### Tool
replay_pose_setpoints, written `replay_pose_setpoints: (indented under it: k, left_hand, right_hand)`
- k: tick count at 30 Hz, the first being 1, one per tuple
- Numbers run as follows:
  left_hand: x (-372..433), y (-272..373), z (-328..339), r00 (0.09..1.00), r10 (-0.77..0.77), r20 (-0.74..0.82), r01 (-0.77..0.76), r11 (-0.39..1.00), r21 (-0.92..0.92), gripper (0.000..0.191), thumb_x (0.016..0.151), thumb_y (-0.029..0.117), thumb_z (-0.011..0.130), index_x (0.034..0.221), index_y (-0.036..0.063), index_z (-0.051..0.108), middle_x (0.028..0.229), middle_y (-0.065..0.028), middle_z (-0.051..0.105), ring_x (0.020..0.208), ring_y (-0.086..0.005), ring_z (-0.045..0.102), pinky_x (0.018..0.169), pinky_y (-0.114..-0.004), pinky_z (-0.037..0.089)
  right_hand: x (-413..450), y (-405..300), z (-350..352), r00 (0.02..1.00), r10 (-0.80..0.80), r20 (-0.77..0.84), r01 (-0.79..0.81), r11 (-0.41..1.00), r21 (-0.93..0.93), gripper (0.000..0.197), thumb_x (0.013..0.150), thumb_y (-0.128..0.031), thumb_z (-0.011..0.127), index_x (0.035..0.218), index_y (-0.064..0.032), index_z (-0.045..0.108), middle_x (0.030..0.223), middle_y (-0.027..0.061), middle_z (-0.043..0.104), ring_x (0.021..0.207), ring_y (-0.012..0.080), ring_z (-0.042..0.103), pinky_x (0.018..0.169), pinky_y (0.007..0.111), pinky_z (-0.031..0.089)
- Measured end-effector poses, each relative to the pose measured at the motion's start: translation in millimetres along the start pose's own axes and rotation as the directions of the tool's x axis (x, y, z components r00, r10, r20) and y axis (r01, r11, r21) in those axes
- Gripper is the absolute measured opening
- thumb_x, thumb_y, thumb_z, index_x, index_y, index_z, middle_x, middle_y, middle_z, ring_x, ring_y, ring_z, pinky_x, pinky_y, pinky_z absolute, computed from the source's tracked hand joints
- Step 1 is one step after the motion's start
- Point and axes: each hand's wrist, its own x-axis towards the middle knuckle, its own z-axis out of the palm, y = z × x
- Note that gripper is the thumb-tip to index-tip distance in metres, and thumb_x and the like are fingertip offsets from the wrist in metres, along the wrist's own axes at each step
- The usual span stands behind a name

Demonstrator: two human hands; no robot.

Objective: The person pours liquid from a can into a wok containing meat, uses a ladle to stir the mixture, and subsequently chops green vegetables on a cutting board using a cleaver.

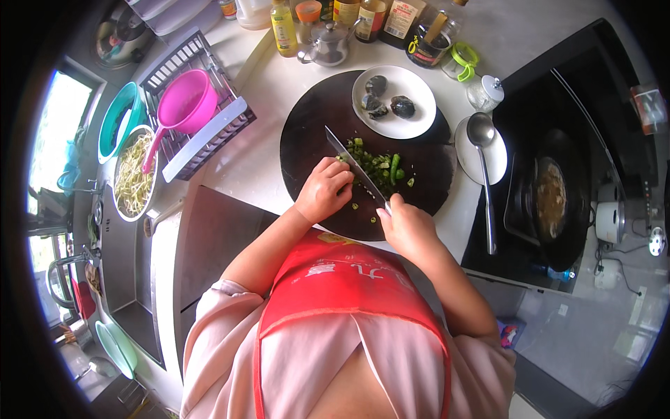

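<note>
My right hand [411, 230] grips the handle of a kitchen knife [361, 175], whose blade slants up to the left across a round dark cutting board [309, 136]. Against the blade's left side, my left hand [325, 189] has curled fingers pressing on green pepper pieces; what sits under the fingertips is mostly hidden. Chopped green pepper [374, 163] lies heaped to the right of the blade, with one longer pepper piece [394, 168] at the heap's edge. On the board's far part rests a white plate [419, 118] bearing several dark preserved eggs [402, 107].
Right of the board, a metal ladle [480, 131] lies on a small white plate [463, 157]. Beyond it a wok [552, 199] with brown liquid sits on the black stove. A steel teapot [330, 44] and several bottles line the back. Bean sprouts [135, 175] and a pink ladle [187, 102] are left.
</note>
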Motion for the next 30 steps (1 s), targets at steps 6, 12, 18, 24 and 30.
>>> replay_pose_setpoints:
  k: [6,12,18,24,30]
  left_hand:
    - [1.8,-2.4,-1.4,1.000,0.001,-0.027,-0.002,1.000,-0.027,0.018,0.062,-0.001,0.064,0.078,0.0031,0.057,0.087,-0.0098,0.060,0.085,-0.0286,0.056,0.078,-0.036,0.048]
    - [2.3,-4.8,0.8,1.000,0.007,-0.006,-0.007,1.000,-0.017,0.018,0.062,-0.001,0.064,0.078,0.0031,0.057,0.087,-0.0100,0.059,0.084,-0.0286,0.056,0.076,-0.036,0.048]
    - [3.0,-2.6,0.2,1.000,0.005,-0.022,-0.005,1.000,-0.030,0.017,0.062,0.000,0.063,0.077,0.0033,0.056,0.087,-0.0098,0.058,0.083,-0.0287,0.055,0.076,-0.036,0.047]
    - [1.9,-3.6,-0.4,1.000,-0.020,0.018,0.021,0.999,-0.024,0.017,0.062,0.001,0.064,0.077,0.0036,0.056,0.086,-0.0098,0.058,0.084,-0.0285,0.055,0.077,-0.037,0.047]
    - [2.2,-3.2,-0.2,1.000,-0.011,-0.004,0.011,1.000,-0.028,0.016,0.063,0.002,0.063,0.076,0.0040,0.055,0.086,-0.0095,0.057,0.085,-0.0287,0.054,0.077,-0.037,0.046]
  right_hand:
    - [7.9,13.0,21.2,0.997,-0.015,-0.082,0.021,0.997,0.068,0.028,0.089,-0.028,0.054,0.083,-0.0017,0.047,0.062,0.0192,0.060,0.058,0.0389,0.060,0.053,0.047,0.048]
    - [1.0,0.1,-0.7,1.000,0.022,0.010,-0.022,0.999,0.032,0.028,0.089,-0.028,0.054,0.082,-0.0018,0.046,0.061,0.0195,0.059,0.057,0.0390,0.060,0.052,0.047,0.048]
    - [9.6,12.0,22.5,0.997,0.012,-0.079,-0.008,0.999,0.052,0.028,0.089,-0.028,0.054,0.082,-0.0020,0.046,0.062,0.0192,0.060,0.059,0.0390,0.061,0.052,0.048,0.048]
    - [-2.2,-0.5,-4.8,0.997,0.044,0.061,-0.046,0.998,0.036,0.028,0.089,-0.028,0.053,0.083,-0.0020,0.047,0.063,0.0188,0.060,0.059,0.0384,0.061,0.054,0.047,0.048]
    - [12.7,4.7,25.1,0.997,0.025,-0.071,-0.020,0.997,0.069,0.027,0.089,-0.027,0.053,0.082,-0.0017,0.047,0.065,0.0200,0.060,0.059,0.0391,0.060,0.054,0.048,0.048]
